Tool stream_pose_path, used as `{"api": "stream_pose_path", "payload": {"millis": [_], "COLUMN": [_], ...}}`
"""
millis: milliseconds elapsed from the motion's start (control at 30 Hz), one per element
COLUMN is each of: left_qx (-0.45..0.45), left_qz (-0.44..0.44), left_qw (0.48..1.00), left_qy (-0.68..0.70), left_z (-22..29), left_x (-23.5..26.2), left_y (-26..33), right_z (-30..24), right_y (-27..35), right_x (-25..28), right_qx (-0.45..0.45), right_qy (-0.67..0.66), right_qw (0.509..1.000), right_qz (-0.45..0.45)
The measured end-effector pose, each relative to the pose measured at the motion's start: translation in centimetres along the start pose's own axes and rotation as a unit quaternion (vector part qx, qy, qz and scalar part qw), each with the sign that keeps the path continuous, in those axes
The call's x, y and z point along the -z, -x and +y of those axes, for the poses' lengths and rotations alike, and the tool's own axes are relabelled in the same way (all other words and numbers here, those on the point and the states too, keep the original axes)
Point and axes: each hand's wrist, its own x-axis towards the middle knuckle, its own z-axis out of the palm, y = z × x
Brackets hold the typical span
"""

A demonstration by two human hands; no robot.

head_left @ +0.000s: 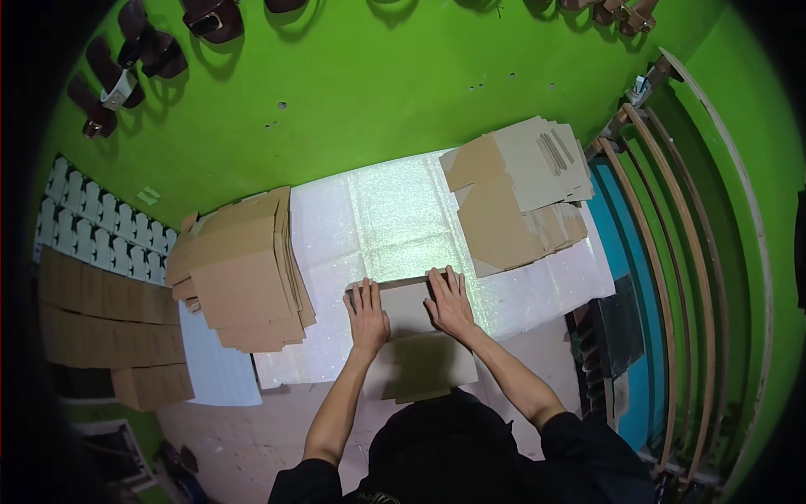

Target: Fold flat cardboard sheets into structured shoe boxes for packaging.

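Observation:
A folded cardboard box blank [405,309] lies across the near edge of the table, its near panel hanging toward my body. At its far left corner my left hand [368,319] is closed on it, fingers laid over the raised far edge. My right hand [451,304] holds the same edge at the right, thumb on the near side and fingers over the fold. A dark strip of shadow runs along that fold between the hands. The fingertips' undersides are hidden.
Flat cardboard blanks are stacked at the left [243,277] and the back right [512,193] of the table with its shiny white cover [403,210]. Brown boxes [113,311] stand far left. A wooden rack [663,252] rises at the right. Sandals [214,21] hang on the green wall.

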Motion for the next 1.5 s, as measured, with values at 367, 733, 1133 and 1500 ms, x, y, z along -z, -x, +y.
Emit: {"api": "stream_pose_path", "payload": {"millis": [367, 733, 1133, 1500], "left_qx": [0.010, 0.013, -0.009, 0.061], "left_qz": [-0.041, -0.027, 0.016, 0.083], "left_qw": [0.998, 0.983, 0.982, 0.971], "left_qy": [0.038, 0.178, 0.187, 0.214], "left_z": [-2.7, -3.7, -3.3, -3.7], "left_x": [1.6, 1.4, 1.4, 3.3], "left_y": [0.3, 0.2, 0.9, 6.0], "right_z": [1.6, 3.0, 3.0, 2.0], "right_y": [0.1, 0.1, 0.2, 6.6], "right_x": [-0.4, 0.0, 0.3, 3.9], "right_qx": [-0.013, 0.000, 0.003, -0.022], "right_qy": [0.002, -0.122, -0.120, -0.080], "right_qw": [1.000, 0.993, 0.993, 0.996], "right_qz": [-0.005, 0.000, -0.003, 0.034]}}
